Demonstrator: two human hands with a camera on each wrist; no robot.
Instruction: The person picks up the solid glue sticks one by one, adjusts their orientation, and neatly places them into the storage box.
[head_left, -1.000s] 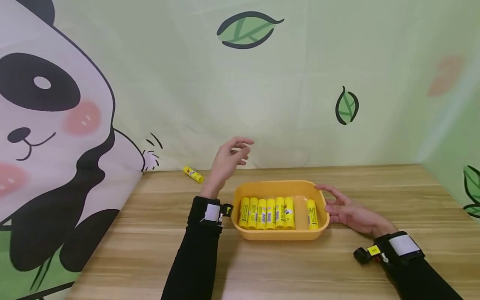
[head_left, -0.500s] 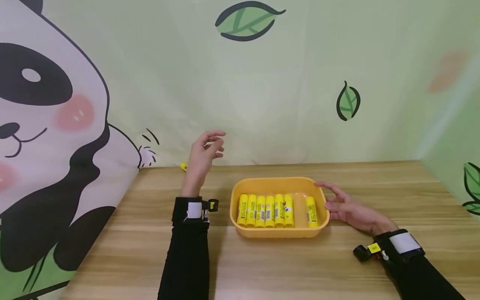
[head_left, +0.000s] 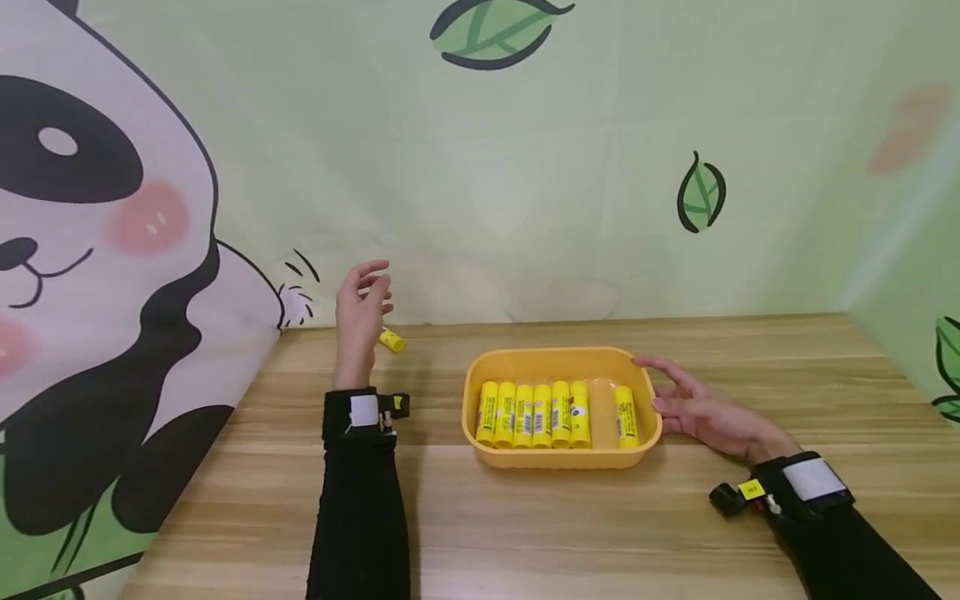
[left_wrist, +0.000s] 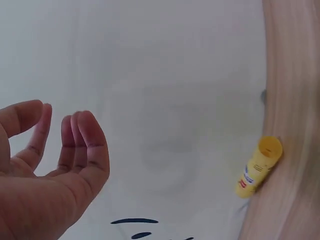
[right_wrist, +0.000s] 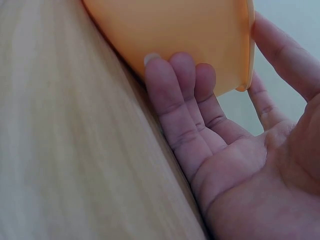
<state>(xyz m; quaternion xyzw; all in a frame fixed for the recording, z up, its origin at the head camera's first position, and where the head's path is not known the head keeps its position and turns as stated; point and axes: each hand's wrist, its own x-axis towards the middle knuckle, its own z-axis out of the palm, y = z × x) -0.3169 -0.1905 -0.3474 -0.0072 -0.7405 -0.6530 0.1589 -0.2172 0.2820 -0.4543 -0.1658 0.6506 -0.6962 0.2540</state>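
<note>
A yellow-orange plastic bin [head_left: 555, 458] holds several yellow glue sticks [head_left: 523, 415] in a row on its left and one more glue stick [head_left: 626, 417] apart at its right end. My right hand [head_left: 705, 417] touches the bin's right end from outside: index fingertip at the back corner, thumb by the rim, other fingers [right_wrist: 165, 90] against the outer wall. My left hand [head_left: 360, 312] is raised at the back left with loosely bent fingers and nothing in them. A loose glue stick [left_wrist: 257, 167] lies near the table's back edge, partly hidden behind the left wrist in the head view.
The wood-grain table [head_left: 525, 533] ends at the back against a pale green cloth backdrop [head_left: 525, 183] printed with leaves and a panda [head_left: 90, 208]. Each wrist bears a strapped-on camera [head_left: 726, 500].
My left hand has moved left, from beside the bin to over the loose glue stick's spot, passing in front of it. The right hand has stayed against the bin.
</note>
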